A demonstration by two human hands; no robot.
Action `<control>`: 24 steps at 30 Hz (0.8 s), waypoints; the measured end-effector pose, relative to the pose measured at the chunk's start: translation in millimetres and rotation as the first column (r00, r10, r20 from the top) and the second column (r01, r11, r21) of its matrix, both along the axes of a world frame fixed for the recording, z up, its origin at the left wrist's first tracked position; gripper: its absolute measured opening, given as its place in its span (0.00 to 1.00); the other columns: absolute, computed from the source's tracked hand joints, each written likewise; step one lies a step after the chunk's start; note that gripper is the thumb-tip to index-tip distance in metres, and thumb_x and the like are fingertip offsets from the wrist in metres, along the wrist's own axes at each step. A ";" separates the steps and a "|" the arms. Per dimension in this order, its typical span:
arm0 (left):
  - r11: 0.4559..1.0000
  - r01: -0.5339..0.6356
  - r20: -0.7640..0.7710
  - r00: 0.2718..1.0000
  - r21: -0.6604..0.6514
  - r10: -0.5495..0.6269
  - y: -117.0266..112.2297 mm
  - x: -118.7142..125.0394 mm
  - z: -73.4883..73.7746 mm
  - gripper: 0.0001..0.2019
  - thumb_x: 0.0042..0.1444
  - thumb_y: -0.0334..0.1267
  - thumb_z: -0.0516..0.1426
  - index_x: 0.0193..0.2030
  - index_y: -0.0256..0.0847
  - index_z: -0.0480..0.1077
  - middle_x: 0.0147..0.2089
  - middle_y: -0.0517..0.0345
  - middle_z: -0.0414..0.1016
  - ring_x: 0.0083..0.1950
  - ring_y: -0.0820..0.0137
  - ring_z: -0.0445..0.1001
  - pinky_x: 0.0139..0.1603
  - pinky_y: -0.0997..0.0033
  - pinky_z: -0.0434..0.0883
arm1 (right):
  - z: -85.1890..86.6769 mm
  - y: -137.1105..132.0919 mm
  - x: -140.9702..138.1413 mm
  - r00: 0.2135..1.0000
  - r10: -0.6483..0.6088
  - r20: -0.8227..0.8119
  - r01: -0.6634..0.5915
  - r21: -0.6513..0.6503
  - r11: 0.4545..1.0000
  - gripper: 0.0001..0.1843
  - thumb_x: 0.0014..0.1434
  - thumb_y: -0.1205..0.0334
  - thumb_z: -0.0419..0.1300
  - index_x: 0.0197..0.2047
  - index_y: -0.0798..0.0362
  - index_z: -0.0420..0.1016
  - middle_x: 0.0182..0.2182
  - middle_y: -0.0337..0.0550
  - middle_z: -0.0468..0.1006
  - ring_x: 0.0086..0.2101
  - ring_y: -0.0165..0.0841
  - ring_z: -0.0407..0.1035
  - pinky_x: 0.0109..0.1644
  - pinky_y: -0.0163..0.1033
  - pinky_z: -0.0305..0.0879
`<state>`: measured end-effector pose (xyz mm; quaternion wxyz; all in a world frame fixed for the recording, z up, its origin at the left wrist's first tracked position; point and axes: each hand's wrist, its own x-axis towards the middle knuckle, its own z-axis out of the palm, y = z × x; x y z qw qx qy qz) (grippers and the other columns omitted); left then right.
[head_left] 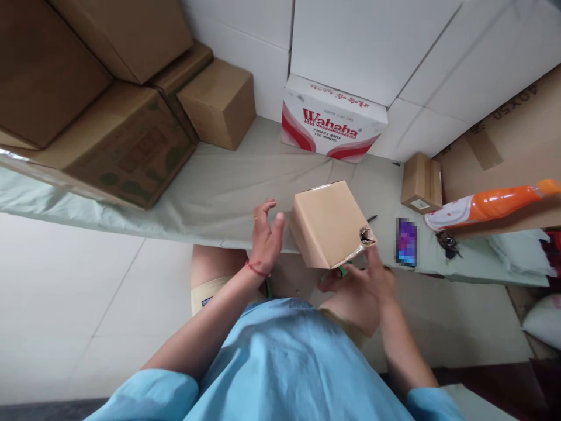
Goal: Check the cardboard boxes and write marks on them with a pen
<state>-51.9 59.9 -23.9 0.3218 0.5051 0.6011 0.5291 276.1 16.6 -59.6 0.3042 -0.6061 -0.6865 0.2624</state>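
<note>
Mostly hidden at the right hand (372, 286), a green item (344, 270) defies identification; whether that hand grips it cannot be told. Pixels mask one phone (407, 242), beside one orange bottle (502, 204). A single torn-cornered box (328, 225) sits at the near edge of the tabletop (236, 193), a right finger at its tear. The left hand (266, 240) rises beside it, thumb and fingers spread, holding nothing.
</note>
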 end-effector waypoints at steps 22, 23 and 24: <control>0.780 0.467 0.380 0.869 -0.416 -0.317 -42.5 59.2 -28.5 0.23 0.56 0.47 0.67 0.55 0.42 0.70 0.45 0.50 0.81 0.48 0.58 0.82 0.53 0.57 0.78 | 101.3 -14.2 -68.7 0.891 -0.155 0.426 0.161 0.023 0.987 0.72 0.50 0.17 0.68 0.83 0.49 0.51 0.78 0.73 0.56 0.76 0.72 0.52 0.72 0.81 0.56; 0.776 0.476 0.387 0.863 -0.413 -0.324 -44.7 61.8 -28.3 0.24 0.55 0.47 0.68 0.55 0.42 0.69 0.46 0.49 0.81 0.48 0.58 0.82 0.54 0.56 0.79 | 100.3 -14.0 -64.7 0.897 -0.153 0.415 0.162 0.013 0.987 0.72 0.48 0.18 0.70 0.83 0.48 0.52 0.78 0.72 0.56 0.76 0.73 0.51 0.72 0.81 0.55; 0.773 0.486 0.392 0.858 -0.407 -0.333 -46.4 64.1 -28.1 0.25 0.54 0.46 0.69 0.55 0.42 0.70 0.47 0.48 0.81 0.49 0.57 0.82 0.55 0.55 0.79 | 99.4 -11.9 -59.0 0.903 -0.152 0.402 0.167 -0.003 0.986 0.71 0.47 0.19 0.71 0.83 0.47 0.54 0.78 0.71 0.57 0.76 0.73 0.51 0.73 0.81 0.54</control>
